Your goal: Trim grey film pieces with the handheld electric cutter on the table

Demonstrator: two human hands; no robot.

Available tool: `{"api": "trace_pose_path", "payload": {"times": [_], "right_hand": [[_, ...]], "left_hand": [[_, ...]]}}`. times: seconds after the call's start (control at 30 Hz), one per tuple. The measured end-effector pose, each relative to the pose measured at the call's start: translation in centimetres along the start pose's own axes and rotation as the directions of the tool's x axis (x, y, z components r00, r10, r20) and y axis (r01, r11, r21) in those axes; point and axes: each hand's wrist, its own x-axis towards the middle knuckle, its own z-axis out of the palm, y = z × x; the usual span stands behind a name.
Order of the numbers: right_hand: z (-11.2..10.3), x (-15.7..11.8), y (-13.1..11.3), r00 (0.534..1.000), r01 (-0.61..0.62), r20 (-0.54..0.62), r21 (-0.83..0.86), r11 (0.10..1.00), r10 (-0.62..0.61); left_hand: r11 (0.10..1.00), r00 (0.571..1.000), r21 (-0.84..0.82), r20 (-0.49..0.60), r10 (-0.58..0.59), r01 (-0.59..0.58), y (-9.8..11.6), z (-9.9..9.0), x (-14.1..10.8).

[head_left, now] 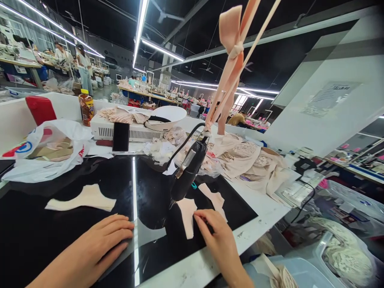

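Observation:
My left hand (pixel 106 242) lies flat, fingers stretched out, on a translucent curved template (pixel 150 234) on the black glossy work surface (pixel 90 240). My right hand (pixel 217 236) has its thumb and forefinger pinched at the edge of a small beige fabric piece (pixel 188 220). Just behind that piece, a black corded handheld tool (pixel 189 172) hangs tip down from knotted peach elastic straps (pixel 232 60). A second narrow fabric piece (pixel 213 200) lies beyond my right hand. Farther left rests a cream curved cut piece (pixel 85 199).
Behind the surface stand a phone (pixel 121 137), a white vented box (pixel 126 130) and a plastic bag (pixel 54 148). Heaped beige fabric (pixel 243 154) covers the back right. Plastic bins (pixel 300 268) sit below the right edge. Other people work in the background.

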Motion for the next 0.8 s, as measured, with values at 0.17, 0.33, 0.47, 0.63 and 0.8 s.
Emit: {"api": "trace_pose_path", "payload": {"times": [0.17, 0.33, 0.47, 0.63, 0.8], "right_hand": [[-2.0, 0.1, 3.8, 0.990, -0.122, -0.074, -0.058, 0.991, 0.117], [-2.3, 0.6, 5.2, 0.989, -0.131, -0.081, -0.121, 0.984, 0.122], [-2.4, 1.2, 6.2, 0.989, -0.126, -0.099, -0.200, 0.972, 0.108], [-3.1, 2.4, 7.5, 0.992, -0.098, -0.113, -0.342, 0.935, 0.063], [-2.0, 4.0, 7.5, 1.000, 0.020, -0.002, -0.510, 0.860, -0.025]], "left_hand": [[1.000, 0.999, 0.000, -0.033, -0.004, 0.004, 0.0, 0.1, -0.1], [0.998, 0.999, 0.057, -0.045, 0.023, -0.021, 0.1, 0.8, -0.4], [0.999, 0.998, 0.036, -0.042, 0.036, -0.035, -0.1, 1.3, -0.8], [0.999, 1.000, -0.046, -0.006, 0.010, -0.010, -0.7, 1.6, -1.1], [0.994, 1.000, -0.105, -0.002, 0.025, -0.025, -0.6, 1.1, -1.0]]}}
